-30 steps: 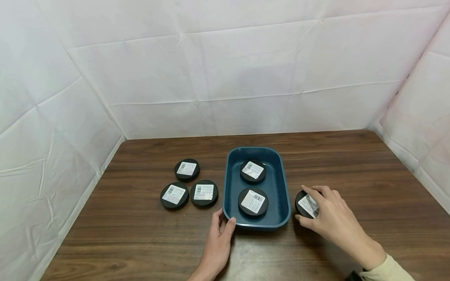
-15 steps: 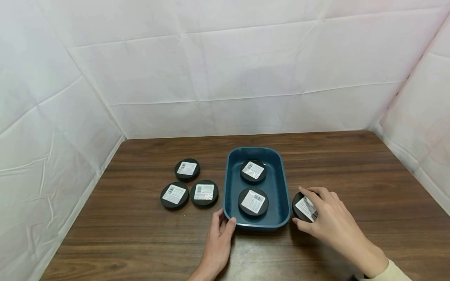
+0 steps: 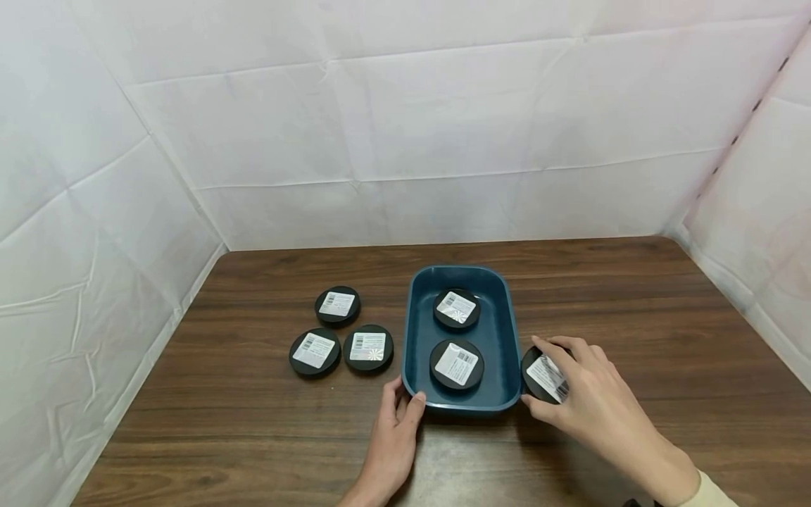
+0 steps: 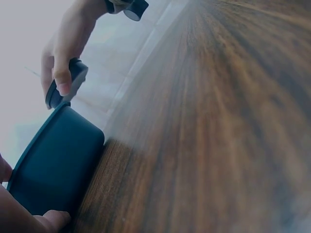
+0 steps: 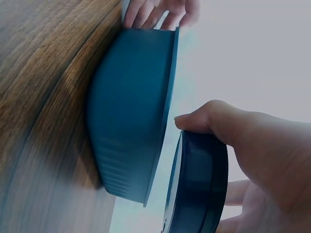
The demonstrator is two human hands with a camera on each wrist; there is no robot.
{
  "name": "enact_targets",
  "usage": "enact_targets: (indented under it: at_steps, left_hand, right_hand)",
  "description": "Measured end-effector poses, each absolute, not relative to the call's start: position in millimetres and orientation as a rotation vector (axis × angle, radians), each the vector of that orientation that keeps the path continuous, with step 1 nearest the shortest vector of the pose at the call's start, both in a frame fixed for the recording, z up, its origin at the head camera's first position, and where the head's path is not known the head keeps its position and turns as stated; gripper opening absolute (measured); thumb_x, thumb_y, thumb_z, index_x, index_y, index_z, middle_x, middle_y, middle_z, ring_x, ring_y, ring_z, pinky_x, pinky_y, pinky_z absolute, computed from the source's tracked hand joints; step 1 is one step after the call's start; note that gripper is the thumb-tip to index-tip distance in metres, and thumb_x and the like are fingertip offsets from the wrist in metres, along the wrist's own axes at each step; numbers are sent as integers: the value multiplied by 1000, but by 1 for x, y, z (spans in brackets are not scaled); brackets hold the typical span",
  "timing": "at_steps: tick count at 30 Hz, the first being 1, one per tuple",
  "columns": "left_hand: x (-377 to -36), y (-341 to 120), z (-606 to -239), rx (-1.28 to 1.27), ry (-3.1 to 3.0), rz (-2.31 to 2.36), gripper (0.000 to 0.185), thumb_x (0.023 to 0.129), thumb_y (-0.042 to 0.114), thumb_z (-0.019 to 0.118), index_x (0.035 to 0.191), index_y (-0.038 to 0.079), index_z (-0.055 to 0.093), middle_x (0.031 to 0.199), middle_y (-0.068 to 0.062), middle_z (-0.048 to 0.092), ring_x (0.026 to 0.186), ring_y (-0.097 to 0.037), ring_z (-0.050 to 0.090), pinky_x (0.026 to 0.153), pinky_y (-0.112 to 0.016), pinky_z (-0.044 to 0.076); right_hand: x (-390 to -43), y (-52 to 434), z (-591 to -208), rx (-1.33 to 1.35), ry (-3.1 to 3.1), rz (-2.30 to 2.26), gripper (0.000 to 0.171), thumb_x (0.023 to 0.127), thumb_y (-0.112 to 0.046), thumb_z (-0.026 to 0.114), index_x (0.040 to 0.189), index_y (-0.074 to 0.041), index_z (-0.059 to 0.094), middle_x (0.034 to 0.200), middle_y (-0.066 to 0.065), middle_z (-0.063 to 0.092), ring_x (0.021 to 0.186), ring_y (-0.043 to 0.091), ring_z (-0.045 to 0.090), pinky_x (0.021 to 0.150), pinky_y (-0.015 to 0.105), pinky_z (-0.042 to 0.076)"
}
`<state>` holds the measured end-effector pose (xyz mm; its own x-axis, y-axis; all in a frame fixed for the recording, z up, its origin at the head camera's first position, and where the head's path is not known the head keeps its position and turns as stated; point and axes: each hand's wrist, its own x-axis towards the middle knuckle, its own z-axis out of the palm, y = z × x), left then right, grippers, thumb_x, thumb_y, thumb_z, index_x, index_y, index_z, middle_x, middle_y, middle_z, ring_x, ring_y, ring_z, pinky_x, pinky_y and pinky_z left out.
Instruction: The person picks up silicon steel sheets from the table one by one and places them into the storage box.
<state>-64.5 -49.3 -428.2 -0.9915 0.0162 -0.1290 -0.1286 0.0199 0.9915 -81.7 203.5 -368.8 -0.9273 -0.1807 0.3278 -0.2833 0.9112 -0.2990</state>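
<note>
**Mia:** What is the right hand (image 3: 592, 401) doing?

**Ben:** Its fingers (image 5: 209, 119) are curled round a black round tin (image 3: 543, 375). The tin is flat like a puck, with a white sticker on top. It is lifted and tipped, just beside the right rim of the blue tray (image 3: 412, 331).

**Mia:** Is the tin touching the tray?

**Ben:** It is very close to the rim. I cannot tell if they touch.

**Mia:** And the left hand (image 3: 391, 436)?

**Ben:** It rests on the brown wooden counter (image 3: 253, 436). Its fingers are bent a little, and they touch the tray's near left corner.

**Mia:** What is the tray like?

**Ben:** It is smooth plastic, long, with round corners and fine lines low on its outside wall. Two more black tins lie flat in it, a far tin (image 3: 456, 308) and a near tin (image 3: 456, 364).

**Mia:** Anything else?

**Ben:** Three black tins (image 3: 367, 348) with stickers lie on the counter, left of the tray. Creased white sheets (image 3: 405, 141) stand behind and at the sides.
</note>
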Motion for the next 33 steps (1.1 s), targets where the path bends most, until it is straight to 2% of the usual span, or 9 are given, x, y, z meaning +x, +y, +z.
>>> enact_targets:
  at_steps: [8, 21, 33]
  left_hand:
    - [-64, -48, -427, -142, 2148, 2116, 51, 106, 20, 50, 149, -2, 33, 158, -32, 30, 150, -41, 28, 122, -49, 31]
    - [-65, -49, -426, -146, 2142, 2110, 51, 106, 20, 49, 149, -2, 33, 158, -32, 29, 150, -40, 28, 121, -48, 31]
    - [-64, -50, -426, -148, 2145, 2110, 50, 106, 20, 50, 148, -2, 34, 158, -32, 29, 150, -40, 28, 122, -49, 30]
  right_hand:
    - [-82, 198, -367, 401, -2715, 465, 77, 63, -33, 90, 131, -8, 65, 123, 15, 63, 98, 32, 56, 76, 49, 48]
    - [-85, 186, -359, 399, -2808, 501, 77, 69, -36, 88, 136, -10, 61, 127, 16, 61, 104, 30, 54, 79, 47, 51]
    - [-88, 178, -359, 469, -2748, 519, 77, 68, -34, 90, 136, -9, 62, 125, 15, 61, 105, 31, 56, 79, 46, 54]
